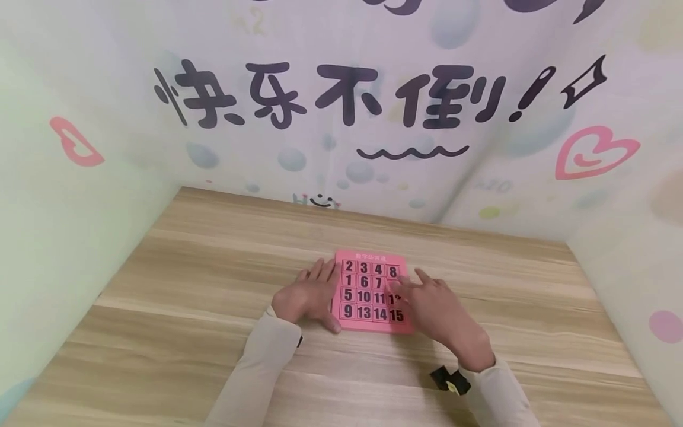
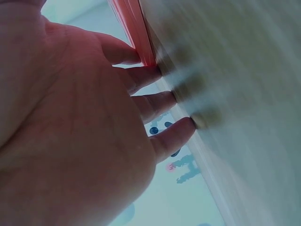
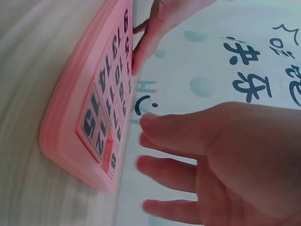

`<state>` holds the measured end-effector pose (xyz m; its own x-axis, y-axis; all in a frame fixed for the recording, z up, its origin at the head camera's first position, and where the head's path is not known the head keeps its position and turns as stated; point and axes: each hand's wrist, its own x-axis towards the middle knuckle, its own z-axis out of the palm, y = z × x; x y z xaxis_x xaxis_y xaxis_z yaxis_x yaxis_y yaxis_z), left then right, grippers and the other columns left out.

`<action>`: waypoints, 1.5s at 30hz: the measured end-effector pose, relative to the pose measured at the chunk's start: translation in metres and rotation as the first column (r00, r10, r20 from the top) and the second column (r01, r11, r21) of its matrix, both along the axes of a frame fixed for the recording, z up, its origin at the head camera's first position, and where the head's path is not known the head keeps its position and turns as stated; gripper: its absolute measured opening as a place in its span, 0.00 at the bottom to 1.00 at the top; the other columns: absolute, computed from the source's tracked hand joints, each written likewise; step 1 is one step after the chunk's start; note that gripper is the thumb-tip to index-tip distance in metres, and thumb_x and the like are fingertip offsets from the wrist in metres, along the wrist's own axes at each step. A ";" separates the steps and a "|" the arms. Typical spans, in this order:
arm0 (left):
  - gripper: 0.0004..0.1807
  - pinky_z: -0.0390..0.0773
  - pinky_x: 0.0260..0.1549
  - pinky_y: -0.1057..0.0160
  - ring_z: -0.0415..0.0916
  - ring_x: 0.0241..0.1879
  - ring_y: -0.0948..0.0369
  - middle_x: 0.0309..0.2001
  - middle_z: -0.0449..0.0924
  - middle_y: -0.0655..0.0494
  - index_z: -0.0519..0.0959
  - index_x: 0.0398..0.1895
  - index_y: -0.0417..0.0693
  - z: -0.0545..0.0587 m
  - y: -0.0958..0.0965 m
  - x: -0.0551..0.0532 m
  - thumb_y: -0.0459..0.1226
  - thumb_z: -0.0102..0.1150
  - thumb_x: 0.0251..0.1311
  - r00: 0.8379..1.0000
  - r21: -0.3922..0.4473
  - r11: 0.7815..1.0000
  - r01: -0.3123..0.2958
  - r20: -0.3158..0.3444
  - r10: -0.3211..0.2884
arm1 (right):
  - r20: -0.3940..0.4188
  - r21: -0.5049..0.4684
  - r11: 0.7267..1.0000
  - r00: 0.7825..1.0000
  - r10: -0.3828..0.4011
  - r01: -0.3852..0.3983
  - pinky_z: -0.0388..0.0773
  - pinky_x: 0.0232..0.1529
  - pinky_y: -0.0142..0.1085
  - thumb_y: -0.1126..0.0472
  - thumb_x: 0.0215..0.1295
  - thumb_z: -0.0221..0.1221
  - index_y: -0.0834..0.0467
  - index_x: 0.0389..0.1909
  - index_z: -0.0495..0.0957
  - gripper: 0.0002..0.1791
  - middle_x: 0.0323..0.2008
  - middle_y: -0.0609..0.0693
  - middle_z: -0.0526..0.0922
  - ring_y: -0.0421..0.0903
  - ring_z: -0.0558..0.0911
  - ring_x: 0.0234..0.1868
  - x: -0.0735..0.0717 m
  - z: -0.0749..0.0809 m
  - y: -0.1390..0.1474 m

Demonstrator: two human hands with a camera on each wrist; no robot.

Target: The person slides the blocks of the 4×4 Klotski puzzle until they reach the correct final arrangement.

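Note:
A pink sliding number puzzle [image 1: 368, 326] lies flat on the table, its tiles in rows with black numerals. The vacant slot [image 3: 107, 154] is on the right side, between the 8 tile [image 3: 113, 161] and the 12 tile. My left hand [image 1: 308, 296] rests along the puzzle's left edge, its spread fingertips [image 2: 181, 134] down on the table and its thumb by the near left corner. Over the right column hovers my right hand [image 1: 440, 311], fingers extended. In the right wrist view its fingertips [image 3: 149, 123] appear apart from the tiles.
The wood-grain table [image 1: 176, 332] runs back to a printed cloth wall [image 1: 341, 172] with large dark characters. Pale side walls close in left and right. A small black item [image 1: 450, 381] sits at my right cuff.

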<state>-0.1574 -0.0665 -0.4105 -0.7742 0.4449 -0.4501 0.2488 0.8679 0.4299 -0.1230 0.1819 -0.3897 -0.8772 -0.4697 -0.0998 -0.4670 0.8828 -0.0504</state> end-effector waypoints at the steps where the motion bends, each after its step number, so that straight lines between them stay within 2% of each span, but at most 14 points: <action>1: 0.71 0.37 0.77 0.47 0.26 0.79 0.47 0.81 0.31 0.46 0.38 0.80 0.42 0.000 0.000 0.000 0.53 0.78 0.41 1.000 -0.001 1.000 -0.002 -0.002 0.002 | -0.007 -0.008 1.000 1.000 -0.008 0.008 0.67 0.63 0.66 0.57 0.72 0.56 0.52 0.68 0.73 0.24 0.68 0.57 0.72 0.69 0.65 0.69 -0.002 -0.001 0.001; 5: 0.71 0.36 0.77 0.47 0.26 0.79 0.48 0.81 0.30 0.47 0.38 0.80 0.43 -0.002 0.003 0.001 0.52 0.78 0.41 1.000 0.010 1.000 -0.005 0.009 0.005 | 0.000 -0.014 1.000 1.000 -0.022 0.022 0.65 0.64 0.67 0.56 0.75 0.53 0.54 0.70 0.69 0.25 0.70 0.57 0.69 0.71 0.61 0.71 -0.010 -0.006 0.003; 10: 0.71 0.36 0.77 0.48 0.26 0.79 0.48 0.81 0.30 0.47 0.38 0.80 0.43 -0.003 0.004 0.003 0.52 0.78 0.41 1.000 0.005 1.000 -0.006 0.010 0.006 | 0.019 0.009 0.999 0.999 -0.033 0.033 0.65 0.65 0.66 0.53 0.76 0.52 0.56 0.72 0.67 0.27 0.71 0.58 0.68 0.71 0.61 0.71 -0.017 -0.014 0.004; 15: 0.71 0.35 0.77 0.48 0.26 0.79 0.48 0.81 0.30 0.47 0.38 0.80 0.43 -0.003 0.004 0.003 0.52 0.78 0.41 1.000 0.007 1.000 -0.008 0.009 0.008 | 0.051 0.006 0.999 0.997 -0.054 0.054 0.63 0.66 0.66 0.51 0.76 0.51 0.56 0.72 0.66 0.28 0.72 0.59 0.66 0.69 0.60 0.72 -0.020 -0.016 0.005; 27: 0.71 0.35 0.77 0.48 0.26 0.79 0.48 0.81 0.30 0.48 0.37 0.80 0.43 0.000 0.003 0.001 0.52 0.78 0.41 1.000 0.005 1.000 -0.011 0.010 0.011 | 0.101 -0.002 0.995 0.990 -0.099 0.099 0.61 0.68 0.66 0.50 0.75 0.51 0.55 0.72 0.66 0.28 0.73 0.58 0.64 0.68 0.60 0.73 -0.017 -0.015 0.002; 38: 0.71 0.35 0.77 0.48 0.26 0.79 0.48 0.81 0.29 0.47 0.37 0.80 0.43 0.000 0.002 0.000 0.51 0.78 0.42 1.000 0.003 1.000 -0.020 0.019 0.020 | 0.102 -0.028 0.997 0.992 -0.070 0.073 0.64 0.67 0.65 0.49 0.74 0.53 0.56 0.71 0.68 0.28 0.72 0.59 0.66 0.68 0.63 0.71 -0.011 -0.017 0.001; 45: 0.70 0.36 0.77 0.48 0.25 0.79 0.48 0.81 0.29 0.47 0.37 0.80 0.42 0.000 0.002 0.000 0.52 0.78 0.43 1.000 -0.015 1.000 -0.013 0.023 0.013 | 0.085 -0.003 0.999 0.995 -0.051 0.051 0.65 0.66 0.64 0.48 0.74 0.53 0.56 0.70 0.69 0.28 0.70 0.60 0.68 0.68 0.64 0.71 -0.007 -0.016 0.001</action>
<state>-0.1570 -0.0646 -0.4105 -0.7690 0.4280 -0.4749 0.2277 0.8775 0.4222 -0.1304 0.1827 -0.4060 -0.8885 -0.4253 -0.1724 -0.4153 0.9050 -0.0920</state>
